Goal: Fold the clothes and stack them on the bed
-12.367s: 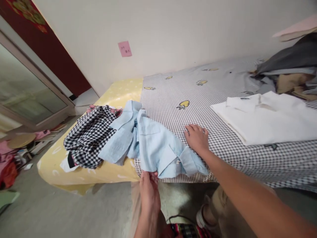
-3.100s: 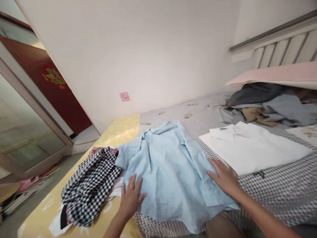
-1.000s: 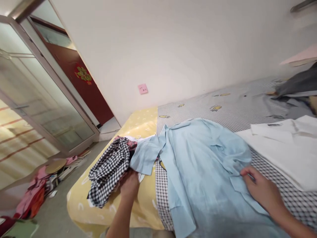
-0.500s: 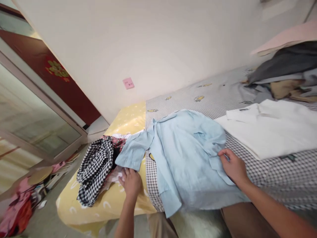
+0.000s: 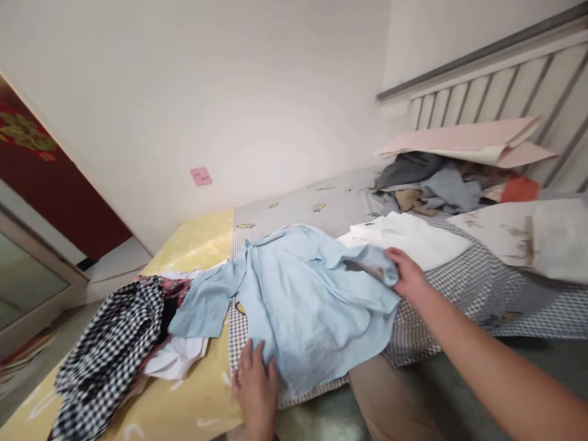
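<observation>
Light blue shirt (image 5: 312,306): where is it now?

It lies spread out in front of me at the edge of the bed, mostly on the checked sheet (image 5: 459,288). One sleeve stretches left onto the yellow cover (image 5: 197,407), its end right beside a black-and-white gingham garment (image 5: 110,352).

And your right hand (image 5: 408,275)?

Its fingers are pinched on the end of the other sleeve, which I hold out to the right, in front of a folded white shirt (image 5: 413,242).

What about the left?

My left hand (image 5: 256,386) holds nothing. Its fingers are spread at the near left edge of the blue fabric, and I can't tell how firmly they touch it.

Anything else around you?

A crumpled white cloth (image 5: 177,358) lies between the gingham garment and my left hand. Farther off on the right there is a heap of clothes (image 5: 441,187) with a pink sheet (image 5: 459,138) over it, near the slatted railing (image 5: 487,95). A small pink note (image 5: 201,176) is stuck to the wall (image 5: 275,92).
</observation>
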`<state>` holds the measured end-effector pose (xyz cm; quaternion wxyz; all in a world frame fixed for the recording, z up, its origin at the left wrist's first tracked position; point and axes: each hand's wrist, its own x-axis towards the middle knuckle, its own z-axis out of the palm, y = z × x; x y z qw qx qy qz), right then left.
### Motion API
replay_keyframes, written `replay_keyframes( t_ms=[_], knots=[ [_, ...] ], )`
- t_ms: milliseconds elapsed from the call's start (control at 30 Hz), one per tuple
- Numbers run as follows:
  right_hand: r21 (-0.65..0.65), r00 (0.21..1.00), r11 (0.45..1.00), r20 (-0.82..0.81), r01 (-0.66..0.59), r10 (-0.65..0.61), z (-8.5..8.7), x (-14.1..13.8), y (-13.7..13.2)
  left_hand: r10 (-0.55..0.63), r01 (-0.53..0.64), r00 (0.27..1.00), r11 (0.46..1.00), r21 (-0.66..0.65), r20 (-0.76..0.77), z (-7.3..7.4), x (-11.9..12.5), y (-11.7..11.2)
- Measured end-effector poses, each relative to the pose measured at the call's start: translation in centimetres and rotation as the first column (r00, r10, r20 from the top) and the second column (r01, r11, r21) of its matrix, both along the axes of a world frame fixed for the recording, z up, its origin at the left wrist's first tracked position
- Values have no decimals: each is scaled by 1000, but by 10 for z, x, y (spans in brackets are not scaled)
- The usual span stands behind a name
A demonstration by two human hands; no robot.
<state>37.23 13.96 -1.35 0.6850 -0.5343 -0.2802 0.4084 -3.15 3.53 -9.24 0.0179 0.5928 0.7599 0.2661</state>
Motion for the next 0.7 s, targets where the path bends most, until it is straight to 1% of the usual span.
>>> replay_keyframes(
  t_ms=[33, 67, 100, 133, 167, 200, 233, 267, 300, 333, 367, 400, 433, 467, 500, 533, 567, 600, 633, 667, 700],
  knots=[
    [1, 997, 998, -49, 57, -56, 7, 18, -5, 24, -26, 995, 999, 19, 94, 0, -7, 4],
    [-19, 987, 993, -112, 113, -115, 10, 34, -12, 42, -51, 978, 998, 40, 202, -1, -14, 7],
    [-58, 969, 985, -179, 163, -171, 10, 45, -20, 53, -74, 947, 996, 54, 318, -1, -23, 10],
    [-106, 948, 974, -234, 198, -218, 5, 53, -30, 58, -92, 900, 994, 59, 432, -2, -32, 13],
    [-159, 929, 964, -271, 213, -251, -4, 56, -41, 61, -109, 841, 992, 58, 538, -2, -40, 14],
    [-208, 926, 956, -272, 209, -262, -15, 56, -52, 69, -130, 781, 990, 53, 620, -2, -47, 16],
    [-246, 938, 950, -240, 191, -251, -30, 53, -62, 84, -157, 738, 986, 50, 670, -1, -53, 16],
    [-282, 960, 944, -170, 168, -222, -45, 47, -72, 100, -187, 729, 981, 57, 677, -1, -56, 14],
    [-301, 982, 941, -60, 154, -179, -61, 38, -81, 111, -212, 759, 974, 81, 642, 0, -56, 12],
    [-296, 988, 944, 88, 147, -126, -77, 28, -90, 117, -223, 818, 967, 123, 563, 1, -54, 8],
    [-268, 963, 953, 260, 143, -71, -92, 17, -97, 115, -209, 888, 963, 168, 445, 1, -48, 2],
    [-221, 903, 966, 428, 136, -29, -105, 5, -104, 101, -169, 949, 963, 209, 299, 1, -40, -4],
    [-175, 818, 978, 576, 116, 6, -115, -7, -109, 74, -108, 985, 969, 223, 157, -1, -29, -10],
    [-140, 724, 986, 689, 91, 32, -124, -20, -114, 24, -30, 999, 978, 205, 34, -5, -16, -16],
    [-120, 639, 990, 768, 73, 46, -130, -31, -116, -26, 35, 998, 985, 171, -58, -9, -4, -20],
    [-110, 577, 992, 815, 68, 51, -133, -40, -117, -72, 86, 991, 988, 125, -113, -13, 7, -23],
    [-99, 542, 993, 839, 71, 45, -134, -47, -116, -85, 97, 988, 991, 87, -125, -17, 16, -24],
    [-79, 540, 993, 842, 86, 20, -133, -52, -113, -76, 83, 992, 994, 65, -102, -19, 20, -24],
    [-60, 571, 992, 821, 107, -12, -129, -53, -108, -51, 53, 998, 997, 57, -43, -19, 21, -21],
    [-54, 634, 990, 773, 128, -39, -123, -52, -102, -20, 17, 999, 998, 61, 50, -17, 18, -17],
    [-75, 722, 987, 690, 140, -49, -116, -49, -97, 10, -22, 984, 998, 65, 176, -13, 11, -12]
  ],
)
